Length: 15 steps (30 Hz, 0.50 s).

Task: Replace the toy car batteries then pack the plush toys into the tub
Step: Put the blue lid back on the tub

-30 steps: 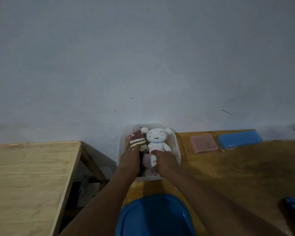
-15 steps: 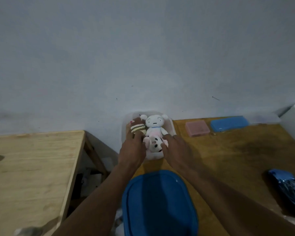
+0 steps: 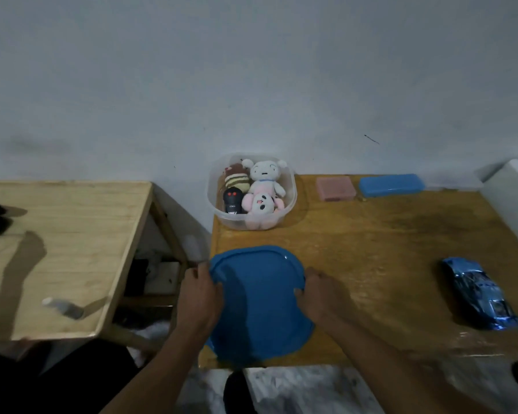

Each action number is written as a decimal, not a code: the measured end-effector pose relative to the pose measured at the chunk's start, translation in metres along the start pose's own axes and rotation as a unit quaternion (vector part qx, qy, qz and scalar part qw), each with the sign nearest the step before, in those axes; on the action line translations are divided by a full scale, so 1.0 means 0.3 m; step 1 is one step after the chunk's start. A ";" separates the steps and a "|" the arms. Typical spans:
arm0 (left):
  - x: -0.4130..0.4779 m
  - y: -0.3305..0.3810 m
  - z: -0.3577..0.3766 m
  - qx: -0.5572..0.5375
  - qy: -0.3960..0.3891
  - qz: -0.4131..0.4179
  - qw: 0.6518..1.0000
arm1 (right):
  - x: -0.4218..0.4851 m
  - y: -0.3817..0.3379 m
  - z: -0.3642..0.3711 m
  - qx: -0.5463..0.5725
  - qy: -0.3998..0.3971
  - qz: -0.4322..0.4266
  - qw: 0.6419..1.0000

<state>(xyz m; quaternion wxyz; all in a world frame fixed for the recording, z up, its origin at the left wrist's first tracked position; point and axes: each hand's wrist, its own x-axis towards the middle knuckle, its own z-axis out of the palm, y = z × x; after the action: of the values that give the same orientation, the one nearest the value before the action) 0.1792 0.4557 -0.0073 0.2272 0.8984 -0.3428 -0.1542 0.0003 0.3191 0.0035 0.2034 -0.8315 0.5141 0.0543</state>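
A clear plastic tub (image 3: 290,186) stands at the far left of the brown table, against the wall. Inside it lie a white plush dog (image 3: 263,176), a pink panda plush (image 3: 259,204), a striped cake plush (image 3: 237,179) and a black toy with red eyes (image 3: 232,200). Nearer to me the blue tub lid (image 3: 259,303) lies flat on the table. My left hand (image 3: 199,297) grips its left edge and my right hand (image 3: 319,294) grips its right edge. A shiny blue toy car (image 3: 480,292) sits at the right.
A pink box (image 3: 335,188) and a blue case (image 3: 391,184) lie by the wall. A white block (image 3: 512,189) stands at the far right. A second, lighter wooden table (image 3: 63,249) is on the left, with a gap between the two tables.
Both hands left the plush toys in the tub and drew back toward me, taking hold of the blue lid's two sides. The view has tilted down and back.
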 end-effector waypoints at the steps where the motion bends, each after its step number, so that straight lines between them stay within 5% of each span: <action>1: -0.036 -0.019 0.013 0.005 -0.015 -0.031 0.999 | -0.020 0.009 0.014 0.009 -0.003 0.005 1.000; 6: -0.144 -0.066 0.080 -0.017 -0.043 -0.130 0.990 | -0.097 0.026 0.052 0.020 0.007 0.005 1.000; 15: -0.241 -0.029 0.045 -0.084 0.048 -0.133 0.986 | -0.197 0.055 0.045 0.146 0.027 0.045 0.988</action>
<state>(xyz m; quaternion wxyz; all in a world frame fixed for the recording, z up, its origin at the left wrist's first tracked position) 0.1264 0.5070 -0.0145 0.2956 0.9201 -0.1945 -0.1679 -0.0401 0.3673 0.0042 0.3058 -0.7698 0.5592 -0.0350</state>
